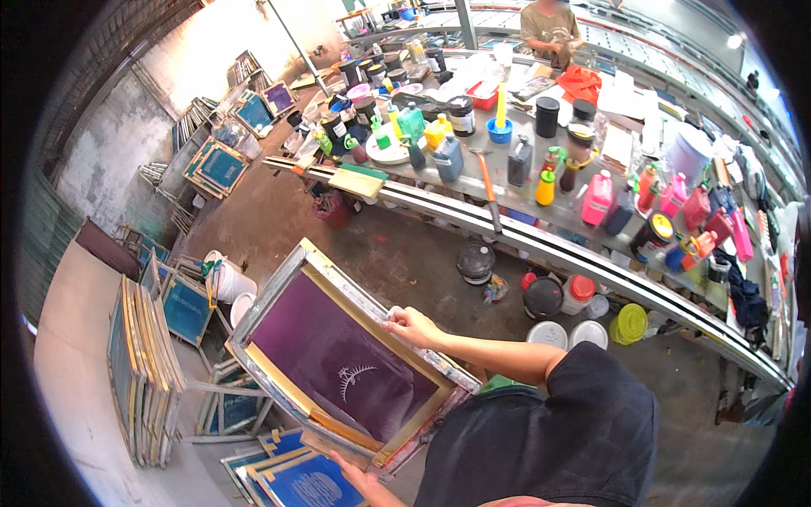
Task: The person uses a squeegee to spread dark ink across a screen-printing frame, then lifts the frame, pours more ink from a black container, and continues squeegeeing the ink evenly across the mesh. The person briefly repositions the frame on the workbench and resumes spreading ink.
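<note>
A screen printing frame [329,329] with purple mesh, a small pale curved design and tape along its borders is tilted in front of me. My right hand [410,329] grips its upper right rail with curled fingers. At the lower edge my left hand [359,477] holds the frame from below, partly hidden by it. Beneath and beside it are blue screens [308,482] with taped edges, close to my left hand.
Stacked screens [144,372] lean at left near a white bucket [232,279]. Ahead, a long table [448,207] bears bottles, tubs and a hammer [486,182]. Lidded buckets [549,334] sit beneath it. A co-worker [549,34] stands beyond. More screens [215,169] lean along the wall.
</note>
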A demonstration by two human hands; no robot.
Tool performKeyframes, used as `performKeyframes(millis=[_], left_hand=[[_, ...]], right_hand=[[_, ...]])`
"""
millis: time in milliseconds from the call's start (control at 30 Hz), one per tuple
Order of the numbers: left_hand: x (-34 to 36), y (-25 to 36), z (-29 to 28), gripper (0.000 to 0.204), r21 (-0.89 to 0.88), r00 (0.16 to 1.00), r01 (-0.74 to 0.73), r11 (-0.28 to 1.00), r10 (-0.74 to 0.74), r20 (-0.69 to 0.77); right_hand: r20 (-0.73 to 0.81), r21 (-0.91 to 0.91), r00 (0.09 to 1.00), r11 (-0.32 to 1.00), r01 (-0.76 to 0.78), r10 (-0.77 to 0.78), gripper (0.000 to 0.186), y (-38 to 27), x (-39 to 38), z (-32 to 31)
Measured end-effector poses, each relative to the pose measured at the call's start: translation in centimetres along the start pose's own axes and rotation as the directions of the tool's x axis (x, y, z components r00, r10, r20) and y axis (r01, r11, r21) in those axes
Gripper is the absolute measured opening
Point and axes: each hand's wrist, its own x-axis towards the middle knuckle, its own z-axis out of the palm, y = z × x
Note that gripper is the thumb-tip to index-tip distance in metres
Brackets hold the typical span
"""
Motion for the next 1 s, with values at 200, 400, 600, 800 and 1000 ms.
performKeyframes(millis=[200,400,600,800,1000], left_hand=[[7.4,2.3,6.0,0.090,-0.111,0.996,0.015,0.994,-0.005,0.091],[20.5,5.1,13.4,0.089,-0.137,0.999,-0.047,0.989,0.050,0.017],[36.6,13.9,18.1,0.090,-0.110,0.998,-0.052,0.993,0.048,-0.045],[50.5,18.4,22.0,0.090,-0.059,1.000,-0.009,0.998,0.007,-0.024],[66.3,21.2,27.6,0.088,-0.042,0.999,-0.016,0.999,0.014,-0.048]], right_hand=[[0.169,-0.073,0.984,0.997,-0.040,0.052,0.035,1.9,13.0,4.7],[0.213,-0.068,0.974,0.993,0.093,-0.077,0.030,5.0,29.0,11.9],[0.201,-0.107,0.979,0.994,-0.015,0.036,0.032,3.0,44.4,20.1],[0.229,-0.119,0.973,0.991,0.057,-0.029,0.032,0.8,55.6,23.7],[0.131,-0.086,0.990,0.995,-0.041,0.052,0.027,4.1,67.8,30.0]])
